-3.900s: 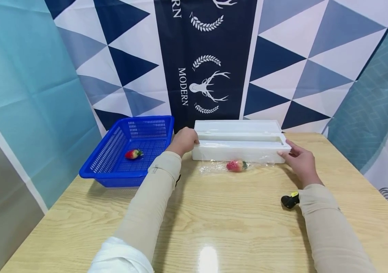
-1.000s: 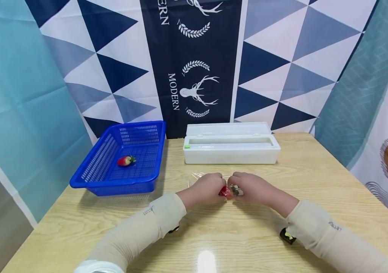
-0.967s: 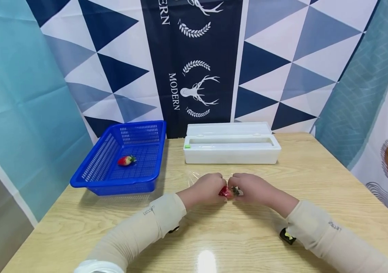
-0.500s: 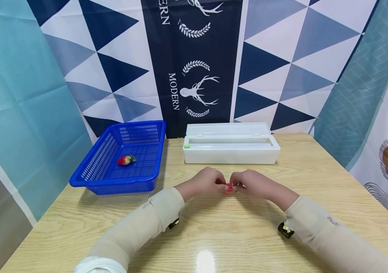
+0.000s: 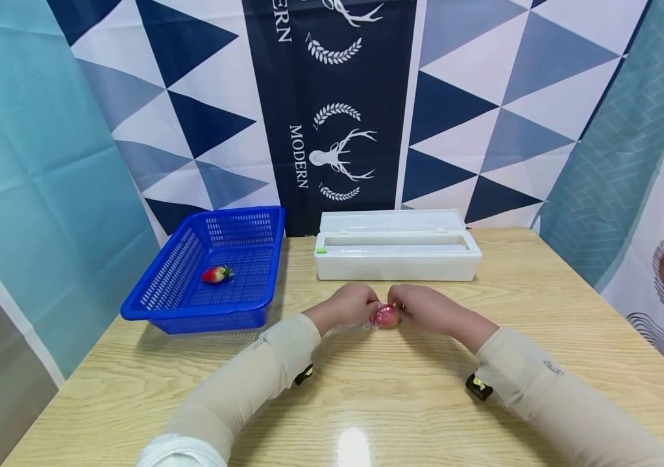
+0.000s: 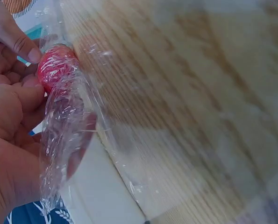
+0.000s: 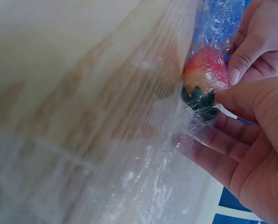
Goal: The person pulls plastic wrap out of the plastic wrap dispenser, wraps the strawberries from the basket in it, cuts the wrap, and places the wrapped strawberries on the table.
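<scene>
A strawberry (image 5: pixel 386 316) wrapped in clear cling film is held between both hands at the middle of the table. My left hand (image 5: pixel 350 305) pinches it near its red tip, with loose film (image 6: pixel 66 135) trailing across the fingers. At the leafy end, my right hand (image 5: pixel 425 310) grips with thumb and fingers. The right wrist view shows the green leaves (image 7: pixel 199 100) under the film, beside the right thumb. A long white cling film box (image 5: pixel 398 267) stands just behind the hands with its lid up and a green slider (image 5: pixel 321 250) at its left end.
A blue plastic basket (image 5: pixel 258 303) stands left of the hands, with another strawberry (image 5: pixel 217 274) lying inside. A patterned cloth (image 5: pixel 346 155) hangs behind the wooden table (image 5: pixel 390 402).
Both hands have left the white box and come nearer to hold the strawberry that lay on film before it. In the last second the strawberry has turned, and the hands have shifted slightly away from me.
</scene>
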Action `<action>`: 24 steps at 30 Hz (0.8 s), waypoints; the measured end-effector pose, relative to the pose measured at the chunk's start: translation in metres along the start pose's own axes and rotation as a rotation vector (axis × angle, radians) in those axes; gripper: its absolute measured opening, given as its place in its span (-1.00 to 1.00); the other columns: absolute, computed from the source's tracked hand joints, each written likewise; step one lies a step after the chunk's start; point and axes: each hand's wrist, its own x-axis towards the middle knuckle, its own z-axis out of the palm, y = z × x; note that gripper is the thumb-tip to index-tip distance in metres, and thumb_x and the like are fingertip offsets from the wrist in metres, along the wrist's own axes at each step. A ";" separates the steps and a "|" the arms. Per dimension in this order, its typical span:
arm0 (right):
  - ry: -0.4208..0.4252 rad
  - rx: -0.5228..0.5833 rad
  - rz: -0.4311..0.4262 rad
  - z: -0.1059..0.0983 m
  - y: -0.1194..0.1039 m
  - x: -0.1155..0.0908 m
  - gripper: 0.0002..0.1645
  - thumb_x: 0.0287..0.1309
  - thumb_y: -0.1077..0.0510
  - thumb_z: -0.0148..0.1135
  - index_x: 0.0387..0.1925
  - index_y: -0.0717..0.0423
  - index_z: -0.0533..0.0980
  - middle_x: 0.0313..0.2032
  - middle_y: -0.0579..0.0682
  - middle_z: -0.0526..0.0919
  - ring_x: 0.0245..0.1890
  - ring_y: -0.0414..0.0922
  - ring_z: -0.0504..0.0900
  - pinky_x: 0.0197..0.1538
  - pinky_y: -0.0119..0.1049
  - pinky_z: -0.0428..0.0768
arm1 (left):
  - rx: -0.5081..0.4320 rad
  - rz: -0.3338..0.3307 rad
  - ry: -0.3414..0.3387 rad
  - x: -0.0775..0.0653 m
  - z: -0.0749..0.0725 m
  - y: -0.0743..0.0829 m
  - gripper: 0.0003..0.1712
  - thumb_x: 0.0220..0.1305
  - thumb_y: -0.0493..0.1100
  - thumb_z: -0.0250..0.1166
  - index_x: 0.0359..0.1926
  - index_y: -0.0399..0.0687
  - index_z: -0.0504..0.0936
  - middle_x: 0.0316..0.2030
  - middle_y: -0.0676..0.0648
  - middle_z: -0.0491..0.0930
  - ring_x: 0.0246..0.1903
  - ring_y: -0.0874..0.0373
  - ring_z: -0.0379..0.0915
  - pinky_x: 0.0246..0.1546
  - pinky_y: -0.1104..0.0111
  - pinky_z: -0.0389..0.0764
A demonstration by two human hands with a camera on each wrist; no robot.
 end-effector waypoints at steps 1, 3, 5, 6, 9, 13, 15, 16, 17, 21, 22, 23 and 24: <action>0.002 -0.013 -0.001 0.000 0.000 0.001 -0.89 0.19 0.35 0.24 -0.27 0.12 0.52 -0.40 -0.13 0.56 -0.41 -0.24 0.49 -0.29 -0.28 0.54 | 0.022 0.004 0.010 0.001 0.000 0.000 -0.73 0.43 -0.11 0.17 -0.30 -0.08 0.76 -0.54 0.12 0.57 -0.49 0.29 0.41 -0.37 0.47 0.44; 0.013 -0.050 -0.008 -0.001 0.001 0.001 -0.89 0.19 0.33 0.26 -0.24 0.14 0.55 -0.36 -0.09 0.59 -0.35 -0.19 0.54 -0.25 -0.25 0.57 | 0.077 0.013 0.038 0.003 0.000 0.000 -0.76 0.42 -0.11 0.18 -0.24 -0.06 0.76 -0.46 0.13 0.62 -0.42 0.29 0.46 -0.31 0.47 0.47; 0.041 -0.086 -0.009 -0.004 0.001 0.000 -0.84 0.16 0.32 0.31 -0.20 0.18 0.58 -0.28 -0.02 0.61 -0.26 -0.11 0.58 -0.17 -0.20 0.59 | 0.134 0.017 0.065 0.003 -0.002 0.001 -0.79 0.39 -0.12 0.21 -0.15 -0.05 0.75 -0.33 0.11 0.66 -0.30 0.28 0.51 -0.20 0.46 0.51; 0.063 -0.098 -0.010 -0.006 0.001 -0.001 -0.81 0.13 0.33 0.33 -0.18 0.20 0.58 -0.25 0.02 0.61 -0.22 -0.08 0.59 -0.13 -0.17 0.59 | 0.160 0.019 0.078 0.002 -0.004 0.002 -0.80 0.38 -0.14 0.23 -0.12 -0.05 0.75 -0.27 0.10 0.67 -0.24 0.27 0.52 -0.15 0.45 0.52; 0.116 -0.095 -0.016 -0.013 0.001 -0.004 -0.78 0.06 0.37 0.35 -0.21 0.22 0.59 -0.27 0.04 0.59 -0.25 -0.05 0.58 -0.16 -0.15 0.59 | 0.203 0.024 0.096 -0.002 -0.011 0.006 -0.84 0.32 -0.17 0.29 -0.13 -0.02 0.74 -0.21 0.08 0.64 -0.16 0.24 0.51 -0.09 0.43 0.52; 0.077 0.002 -0.008 -0.023 0.007 -0.005 -0.82 0.01 0.43 0.29 -0.32 0.18 0.57 -0.40 -0.06 0.55 -0.40 -0.15 0.51 -0.30 -0.23 0.54 | 0.182 0.055 0.039 -0.006 -0.022 0.008 -0.97 0.19 -0.23 0.37 -0.33 -0.01 0.73 -0.39 0.08 0.58 -0.32 0.23 0.43 -0.25 0.44 0.48; 0.020 0.059 0.016 -0.025 0.013 -0.004 -0.82 0.00 0.43 0.26 -0.35 0.16 0.55 -0.43 -0.08 0.54 -0.42 -0.16 0.48 -0.32 -0.26 0.51 | 0.169 0.067 -0.006 -0.007 -0.025 0.005 -0.94 0.15 -0.29 0.37 -0.38 -0.03 0.71 -0.45 0.09 0.54 -0.39 0.24 0.38 -0.31 0.46 0.44; -0.005 0.086 0.030 -0.024 0.017 -0.004 -0.82 -0.01 0.43 0.24 -0.35 0.16 0.54 -0.43 -0.08 0.54 -0.42 -0.15 0.48 -0.32 -0.26 0.50 | 0.164 0.070 -0.023 -0.007 -0.025 0.003 -0.91 0.13 -0.33 0.36 -0.39 -0.04 0.70 -0.47 0.08 0.53 -0.41 0.24 0.37 -0.33 0.46 0.44; -0.028 0.112 0.047 -0.023 0.020 -0.004 -0.82 -0.01 0.43 0.23 -0.36 0.15 0.54 -0.44 -0.08 0.53 -0.42 -0.15 0.47 -0.33 -0.27 0.49 | 0.157 0.071 -0.037 -0.008 -0.024 0.000 -0.90 0.13 -0.35 0.35 -0.38 -0.06 0.69 -0.48 0.08 0.53 -0.42 0.24 0.37 -0.34 0.47 0.44; -0.075 0.172 0.108 -0.014 0.037 -0.003 -0.81 -0.02 0.45 0.17 -0.41 0.13 0.52 -0.47 -0.09 0.51 -0.44 -0.16 0.44 -0.34 -0.27 0.46 | 0.149 0.075 -0.071 -0.008 -0.017 -0.014 -0.84 0.15 -0.42 0.26 -0.36 -0.09 0.66 -0.48 0.07 0.53 -0.43 0.24 0.38 -0.33 0.47 0.44; -0.084 0.175 0.121 -0.012 0.040 -0.002 -0.80 -0.03 0.46 0.17 -0.43 0.12 0.51 -0.48 -0.09 0.50 -0.45 -0.17 0.43 -0.34 -0.27 0.45 | 0.144 0.074 -0.079 -0.008 -0.016 -0.017 -0.84 0.16 -0.43 0.25 -0.35 -0.10 0.65 -0.47 0.06 0.52 -0.43 0.23 0.37 -0.34 0.47 0.44; -0.096 0.173 0.132 -0.011 0.043 -0.002 -0.79 -0.02 0.47 0.17 -0.44 0.11 0.51 -0.49 -0.10 0.49 -0.45 -0.17 0.42 -0.35 -0.28 0.45 | 0.145 0.076 -0.086 -0.008 -0.016 -0.020 -0.84 0.16 -0.44 0.24 -0.35 -0.10 0.65 -0.47 0.05 0.52 -0.43 0.22 0.37 -0.34 0.46 0.44; -0.108 0.167 0.140 -0.010 0.044 -0.001 -0.78 -0.02 0.47 0.17 -0.45 0.10 0.51 -0.50 -0.11 0.48 -0.46 -0.18 0.41 -0.35 -0.28 0.44 | 0.151 0.079 -0.095 -0.007 -0.016 -0.022 -0.82 0.16 -0.45 0.23 -0.35 -0.11 0.65 -0.47 0.04 0.53 -0.43 0.22 0.37 -0.34 0.47 0.44</action>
